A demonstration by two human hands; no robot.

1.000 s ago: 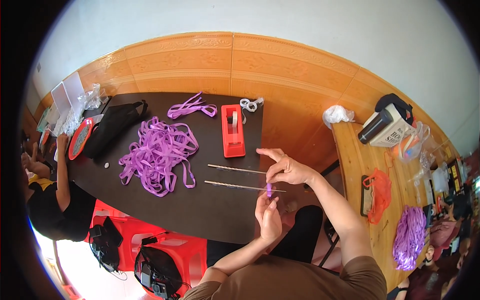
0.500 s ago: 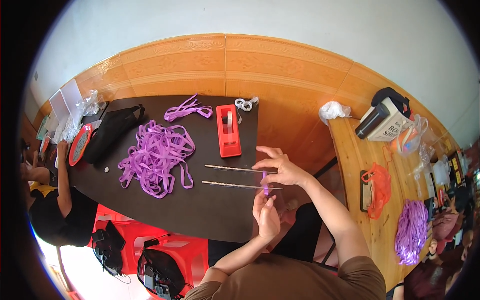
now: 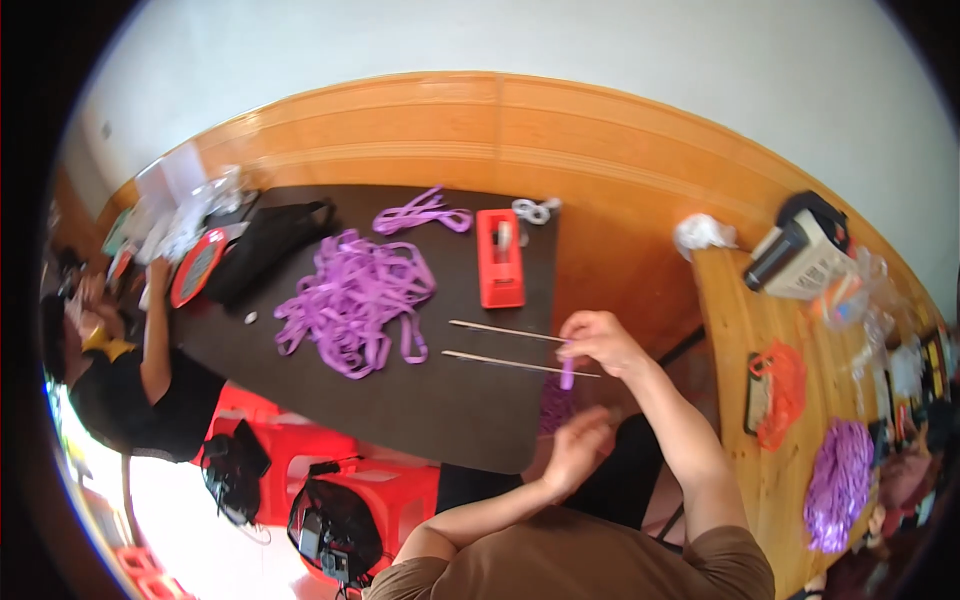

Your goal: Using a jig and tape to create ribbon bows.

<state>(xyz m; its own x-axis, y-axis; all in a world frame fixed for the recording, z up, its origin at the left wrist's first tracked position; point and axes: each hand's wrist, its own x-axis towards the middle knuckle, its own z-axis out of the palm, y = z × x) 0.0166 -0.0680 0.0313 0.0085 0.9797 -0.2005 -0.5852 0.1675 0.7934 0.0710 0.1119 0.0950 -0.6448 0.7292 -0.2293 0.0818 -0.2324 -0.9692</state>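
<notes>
The only lettering I can make out is dark print on the side of the cream bag (image 3: 806,262), which stands beside a dark cylinder (image 3: 778,258) on the wooden surface (image 3: 712,330) to my right; it is too blurred to read well. The red tape dispenser (image 3: 514,284) lies with its long axis running away from me, towards the wall.

My right hand (image 3: 603,343) has its thumb and fingers closed on a short purple strip (image 3: 567,376). The strip hangs nearly upright from my fingertips, its long axis crossing the lower rod (image 3: 500,360) close to the rod's right end; whether it loops around the rod or lies against it, I can't tell. The lower rod and the upper rod (image 3: 497,328) run nearly parallel, left to right, sloping slightly towards me at the right. Their left ends are over the dark surface (image 3: 400,410), and the lower rod's right end reaches past its edge.

My left hand (image 3: 580,450) is below, apart from the strip, with its fingers loosely extended; motion blur hides whether it holds anything. A heap of purple ribbon (image 3: 352,298) lies left of the rods, with folded purple ribbons (image 3: 420,214) beyond it.
</notes>
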